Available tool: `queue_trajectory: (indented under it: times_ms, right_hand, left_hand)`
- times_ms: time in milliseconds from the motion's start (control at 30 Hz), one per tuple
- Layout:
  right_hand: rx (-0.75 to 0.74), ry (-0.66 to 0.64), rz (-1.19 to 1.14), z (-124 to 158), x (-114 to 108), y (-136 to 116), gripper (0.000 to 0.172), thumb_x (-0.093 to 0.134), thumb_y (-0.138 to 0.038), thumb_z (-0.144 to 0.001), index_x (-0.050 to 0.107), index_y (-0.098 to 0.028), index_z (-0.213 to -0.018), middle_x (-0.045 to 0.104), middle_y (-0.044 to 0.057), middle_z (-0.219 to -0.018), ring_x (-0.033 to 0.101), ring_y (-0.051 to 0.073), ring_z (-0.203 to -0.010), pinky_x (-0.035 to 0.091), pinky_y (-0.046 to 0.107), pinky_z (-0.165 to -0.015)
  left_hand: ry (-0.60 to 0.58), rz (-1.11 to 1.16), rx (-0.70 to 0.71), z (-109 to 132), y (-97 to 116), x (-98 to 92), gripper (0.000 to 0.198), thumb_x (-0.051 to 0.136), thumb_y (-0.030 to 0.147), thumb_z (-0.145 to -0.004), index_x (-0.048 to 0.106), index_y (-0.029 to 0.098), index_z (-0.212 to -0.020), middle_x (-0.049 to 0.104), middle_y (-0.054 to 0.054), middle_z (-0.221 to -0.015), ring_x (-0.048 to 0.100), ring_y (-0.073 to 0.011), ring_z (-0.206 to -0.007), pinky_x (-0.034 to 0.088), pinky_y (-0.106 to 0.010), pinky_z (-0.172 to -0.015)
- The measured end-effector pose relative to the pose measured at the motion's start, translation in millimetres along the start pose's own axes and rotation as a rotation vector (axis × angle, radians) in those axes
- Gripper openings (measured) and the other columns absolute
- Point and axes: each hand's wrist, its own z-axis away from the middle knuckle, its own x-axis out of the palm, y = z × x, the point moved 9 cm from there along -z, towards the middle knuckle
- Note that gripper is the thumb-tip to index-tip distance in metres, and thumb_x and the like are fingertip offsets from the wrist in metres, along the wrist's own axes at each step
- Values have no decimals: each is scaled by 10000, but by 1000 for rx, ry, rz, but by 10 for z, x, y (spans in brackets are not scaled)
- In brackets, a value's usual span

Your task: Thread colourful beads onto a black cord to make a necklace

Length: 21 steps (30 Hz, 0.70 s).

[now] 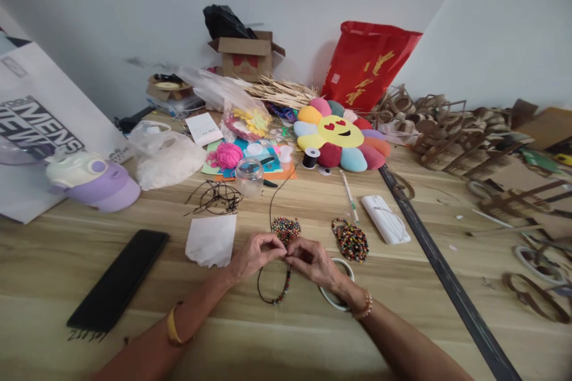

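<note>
At a wooden table [214, 333], my left hand [252, 257] and right hand [315, 262] meet, fingertips pinching a black cord [258, 287] looped on my near side; a pile of loose beads [286, 228] lies just beyond; strung beads [285, 289] line the loop's right.

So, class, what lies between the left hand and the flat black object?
A piece of white paper lies between the left hand and the flat black object, as the head view shows.
</note>
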Motion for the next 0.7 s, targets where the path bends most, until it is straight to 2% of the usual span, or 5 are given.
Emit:
queue_trajectory:
  times_ms: [133,433,600,700]
  right_hand:
    - [29,6,-36,3,-1,73,236,593,-381,-850,587,-147,-826,528,-12,-637,420,92,-537,338,210,-500]
    - [-128,-77,109,-17,46,-128,230,617,-341,-835,577,-161,-698,560,33,-746,484,124,-641,384,240,-576]
    - [5,-44,-11,3,30,2,209,625,-365,-832,592,-160,-849,510,-28,-625,399,80,-499,323,204,-465]
    - [40,23,-69,12,-11,56,235,627,-387,-830,582,-160,-873,551,-17,-644,459,86,-518,361,203,-477]
  left_hand:
    - [33,-21,6,-10,0,-40,171,638,288,-750,672,128,-699,673,-29,-691,576,-149,-679,431,-238,-666]
    - [77,100,-12,-17,-13,-120,190,640,300,-751,638,125,-678,631,-20,-655,548,-134,-647,421,-230,-629]
    - [51,59,-10,-11,-12,-61,161,638,276,-745,652,128,-683,651,-26,-669,563,-143,-667,432,-238,-650]
    - [51,2,0,-8,14,-41,162,636,278,-743,656,131,-678,657,-25,-672,568,-146,-673,434,-244,-668]
